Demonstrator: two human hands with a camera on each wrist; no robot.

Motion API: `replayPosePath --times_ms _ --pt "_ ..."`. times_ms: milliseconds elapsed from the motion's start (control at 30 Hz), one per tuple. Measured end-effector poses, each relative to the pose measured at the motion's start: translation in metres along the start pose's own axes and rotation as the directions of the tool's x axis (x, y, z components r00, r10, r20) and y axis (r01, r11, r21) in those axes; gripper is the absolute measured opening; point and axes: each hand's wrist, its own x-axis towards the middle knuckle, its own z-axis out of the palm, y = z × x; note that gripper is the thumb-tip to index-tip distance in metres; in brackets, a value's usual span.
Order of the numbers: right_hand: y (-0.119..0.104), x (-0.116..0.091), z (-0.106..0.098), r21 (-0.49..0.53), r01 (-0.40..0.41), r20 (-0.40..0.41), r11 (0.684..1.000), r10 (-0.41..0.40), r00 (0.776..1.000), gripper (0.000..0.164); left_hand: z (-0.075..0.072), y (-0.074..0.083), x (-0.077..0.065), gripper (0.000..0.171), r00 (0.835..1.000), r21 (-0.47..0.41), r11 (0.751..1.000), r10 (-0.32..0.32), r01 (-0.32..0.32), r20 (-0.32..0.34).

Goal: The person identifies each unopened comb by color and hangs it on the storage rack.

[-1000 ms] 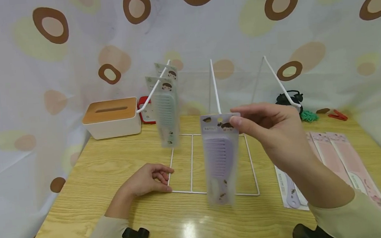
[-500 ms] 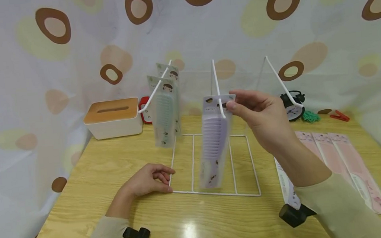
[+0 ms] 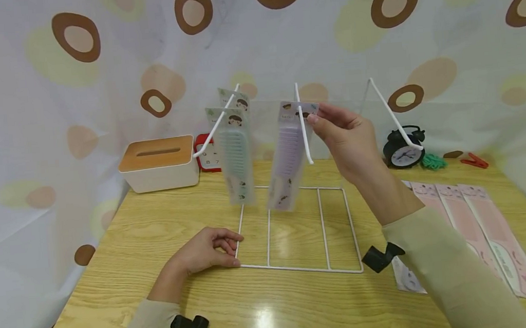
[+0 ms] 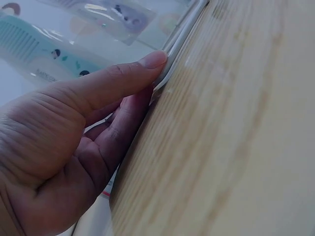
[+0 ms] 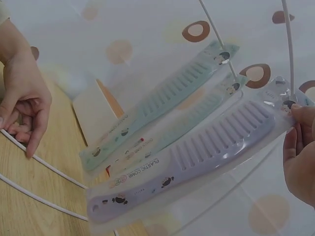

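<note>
My right hand [image 3: 351, 139] pinches the top corner of a packaged purple comb [image 3: 290, 151]. The packet hangs on the middle prong [image 3: 304, 135] of a white wire rack [image 3: 299, 269], tilted with its lower end to the left. In the right wrist view, the purple comb [image 5: 221, 142] shows its teeth through clear plastic. My left hand [image 3: 207, 251] holds the rack's front left corner, thumb and fingers on the wire, down at the table. Two packaged green combs [image 3: 234, 156] hang one behind the other on the left prong [image 3: 214, 132].
Pink packaged combs [image 3: 471, 219] lie at the right, partly behind my right sleeve. The right prong [image 3: 393, 115] carries nothing. Behind stand a tissue box [image 3: 159, 177], a red-framed clock [image 3: 207, 163], a black alarm clock [image 3: 403, 153], green string [image 3: 433, 162] and a red clip [image 3: 474, 160].
My right hand has raised the purple comb and moved it away from me, back along the middle prong, which now passes through its packet. My left hand stays on the rack corner.
</note>
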Motion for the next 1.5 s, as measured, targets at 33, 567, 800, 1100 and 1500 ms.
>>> replayPosePath --times_ms 33,567,800,1100,1500 --pt "0.0 0.003 0.0 0.009 -0.001 0.001 1.0 0.001 1.0 0.02 0.0 0.0 0.0 0.053 1.0 0.001 1.0 0.001 -0.001 -0.001" --pt "0.002 0.002 -0.02 -0.233 -0.02 0.021 0.972 0.026 0.999 0.03 0.004 0.001 0.002 0.053 1.0 0.013 1.0 -0.007 0.007 0.006" --pt "0.007 -0.018 -0.057 -0.537 -0.008 0.084 0.844 0.064 0.994 0.051 0.004 0.001 0.002 0.053 1.0 0.018 1.0 -0.01 0.01 0.0" --pt "0.018 -0.029 -0.118 -0.697 -0.09 0.048 0.711 0.172 0.984 0.057 0.002 0.001 0.001 0.053 1.0 0.015 1.0 -0.009 0.009 -0.001" --pt "0.042 -0.024 -0.196 -0.867 -0.121 -0.006 0.484 0.233 0.973 0.066 0.0 0.0 0.0 0.053 1.0 0.039 0.999 -0.002 0.002 -0.002"
